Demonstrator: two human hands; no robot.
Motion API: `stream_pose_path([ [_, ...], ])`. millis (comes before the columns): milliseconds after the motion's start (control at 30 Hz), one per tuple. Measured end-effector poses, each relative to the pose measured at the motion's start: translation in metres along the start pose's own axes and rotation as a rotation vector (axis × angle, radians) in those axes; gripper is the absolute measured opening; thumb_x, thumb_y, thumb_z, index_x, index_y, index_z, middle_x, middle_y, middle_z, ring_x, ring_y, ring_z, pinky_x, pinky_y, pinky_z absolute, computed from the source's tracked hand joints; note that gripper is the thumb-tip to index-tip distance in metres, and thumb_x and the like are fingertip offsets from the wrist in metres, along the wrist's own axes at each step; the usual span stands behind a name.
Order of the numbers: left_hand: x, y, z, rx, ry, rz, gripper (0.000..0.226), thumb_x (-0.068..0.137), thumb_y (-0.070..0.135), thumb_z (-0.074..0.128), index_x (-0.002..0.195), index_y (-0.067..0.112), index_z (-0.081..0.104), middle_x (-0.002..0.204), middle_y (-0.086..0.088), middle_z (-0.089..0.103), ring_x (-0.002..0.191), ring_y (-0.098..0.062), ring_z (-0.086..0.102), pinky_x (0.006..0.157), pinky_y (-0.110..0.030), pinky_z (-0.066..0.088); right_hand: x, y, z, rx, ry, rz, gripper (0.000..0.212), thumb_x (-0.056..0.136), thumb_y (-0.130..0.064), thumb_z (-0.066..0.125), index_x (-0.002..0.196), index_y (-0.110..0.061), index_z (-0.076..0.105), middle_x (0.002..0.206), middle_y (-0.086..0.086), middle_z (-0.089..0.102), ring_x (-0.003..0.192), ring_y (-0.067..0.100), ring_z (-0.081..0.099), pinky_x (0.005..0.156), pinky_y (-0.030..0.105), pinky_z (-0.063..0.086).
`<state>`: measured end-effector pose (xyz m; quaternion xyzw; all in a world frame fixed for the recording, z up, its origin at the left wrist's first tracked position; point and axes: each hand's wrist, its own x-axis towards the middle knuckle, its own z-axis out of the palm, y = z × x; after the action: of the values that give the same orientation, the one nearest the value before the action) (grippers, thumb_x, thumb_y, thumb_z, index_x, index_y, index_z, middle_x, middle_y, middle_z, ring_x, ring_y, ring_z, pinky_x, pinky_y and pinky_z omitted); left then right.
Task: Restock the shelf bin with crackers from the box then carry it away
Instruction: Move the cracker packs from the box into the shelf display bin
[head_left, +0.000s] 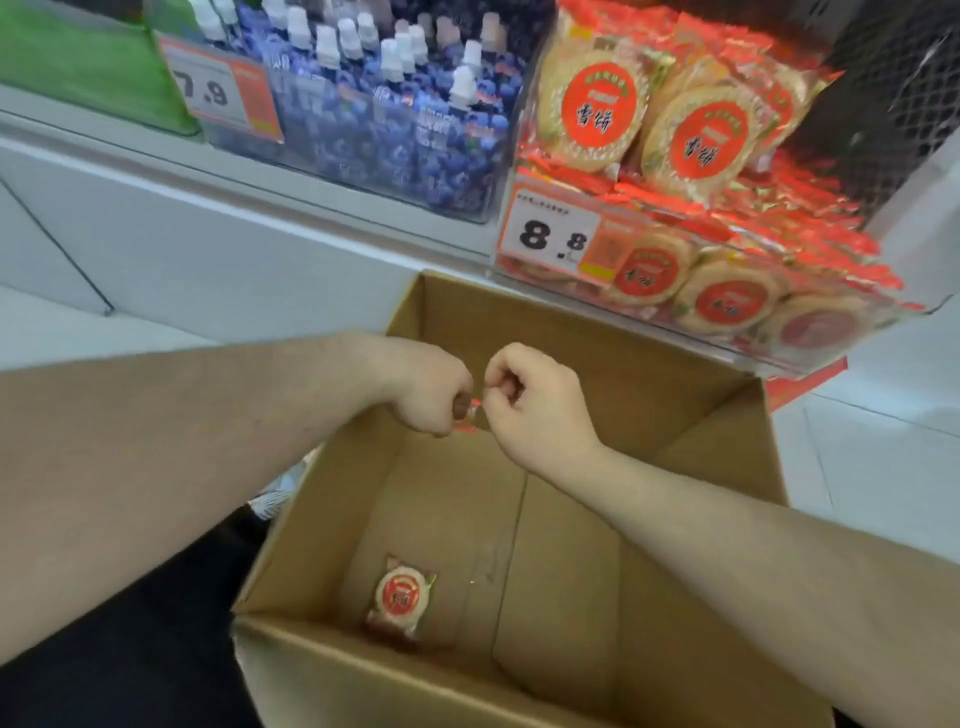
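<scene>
An open cardboard box (696, 452) stands on the floor below the shelf. One round cracker pack (401, 600) with a red label lies on its bottom. Above the box my left hand (423, 387) and my right hand (535, 402) are both fisted and nearly touching. A small piece of red and clear wrapper (470, 413) shows between them; the left fingers close on it, and the right fingers pinch beside it. The clear shelf bin (701, 291) at the upper right is heaped with red cracker packs (696, 135) and carries an 8.8 price tag (553, 239).
Left of the cracker bin sits a clear bin of blue pouches with white caps (395, 119), then a green item (78, 62) with a 7.9 tag. A white shelf ledge (208, 208) runs above the box. White floor tiles lie to the right.
</scene>
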<state>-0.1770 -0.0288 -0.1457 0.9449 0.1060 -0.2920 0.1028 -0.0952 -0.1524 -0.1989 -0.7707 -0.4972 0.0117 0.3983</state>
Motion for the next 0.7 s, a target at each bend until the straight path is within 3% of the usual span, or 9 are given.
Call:
stream_pose_path([
  [67,0.002,-0.005,0.009,-0.034,-0.08,-0.008,0.027,0.088,0.016,0.053,0.113,0.017,0.062,0.097,0.004,0.062,0.094,-0.02,0.058,0.077,-0.027,0.045,-0.018,0.025,0.046,-0.025,-0.259,0.267,0.016,0.073,-0.003,0.056,0.074,-0.019,0.055,0.07,-0.001,0.058,0.07,0.022,0.052,0.064,0.03,0.04],
  [133,0.005,-0.01,0.018,-0.082,-0.12,-0.022,0.03,0.09,0.016,0.052,0.119,0.02,0.06,0.09,0.011,0.057,0.092,-0.017,0.055,0.079,-0.025,0.043,-0.04,0.052,0.09,-0.06,-0.544,0.493,0.016,0.078,-0.006,0.055,0.085,-0.02,0.062,0.088,0.003,0.068,0.087,0.026,0.062,0.071,0.027,0.046],
  [233,0.011,-0.021,0.024,-0.126,-0.15,-0.037,0.033,0.092,0.02,0.053,0.125,0.023,0.056,0.089,0.015,0.051,0.093,-0.012,0.049,0.085,-0.024,0.044,-0.075,0.081,0.144,-0.112,-0.939,0.669,0.027,0.085,-0.018,0.059,0.109,-0.011,0.067,0.11,0.007,0.068,0.102,0.026,0.063,0.084,0.028,0.053],
  [300,0.011,-0.026,0.023,-0.164,-0.152,-0.043,0.035,0.092,0.023,0.054,0.128,0.025,0.054,0.101,0.013,0.052,0.097,-0.009,0.048,0.091,-0.025,0.044,-0.096,0.091,0.169,-0.164,-1.079,0.719,0.037,0.087,-0.023,0.061,0.12,-0.008,0.063,0.12,0.01,0.066,0.109,0.026,0.062,0.088,0.03,0.053],
  [400,0.012,-0.03,0.02,-0.217,-0.146,-0.048,0.038,0.092,0.023,0.053,0.13,0.027,0.053,0.124,0.009,0.056,0.11,-0.01,0.051,0.098,-0.026,0.043,-0.121,0.097,0.195,-0.168,-1.11,0.794,0.052,0.082,-0.032,0.07,0.126,-0.01,0.056,0.127,0.007,0.061,0.114,0.023,0.059,0.09,0.026,0.05],
  [467,0.014,-0.03,0.019,-0.243,-0.143,-0.055,0.038,0.093,0.022,0.052,0.13,0.027,0.053,0.129,0.01,0.055,0.116,-0.011,0.051,0.097,-0.025,0.043,-0.13,0.095,0.204,-0.17,-1.077,0.819,0.053,0.076,-0.033,0.076,0.122,-0.015,0.057,0.122,0.004,0.063,0.112,0.021,0.06,0.084,0.024,0.048],
  [600,0.017,-0.031,0.015,-0.257,-0.148,-0.067,0.038,0.092,0.021,0.051,0.13,0.028,0.052,0.13,0.009,0.054,0.116,-0.011,0.051,0.097,-0.025,0.044,-0.131,0.09,0.207,-0.163,-1.09,0.837,0.036,0.077,-0.022,0.075,0.112,-0.014,0.067,0.114,0.002,0.068,0.105,0.016,0.064,0.074,0.021,0.046],
  [700,0.019,-0.033,0.012,-0.299,-0.074,-0.109,0.045,0.091,0.022,0.053,0.135,0.029,0.046,0.129,0.005,0.056,0.114,-0.016,0.055,0.096,-0.033,0.048,-0.102,0.095,0.183,0.107,-1.034,0.896,0.027,0.081,-0.012,0.073,0.107,-0.013,0.069,0.1,0.001,0.07,0.085,0.013,0.065,0.07,0.022,0.053],
])
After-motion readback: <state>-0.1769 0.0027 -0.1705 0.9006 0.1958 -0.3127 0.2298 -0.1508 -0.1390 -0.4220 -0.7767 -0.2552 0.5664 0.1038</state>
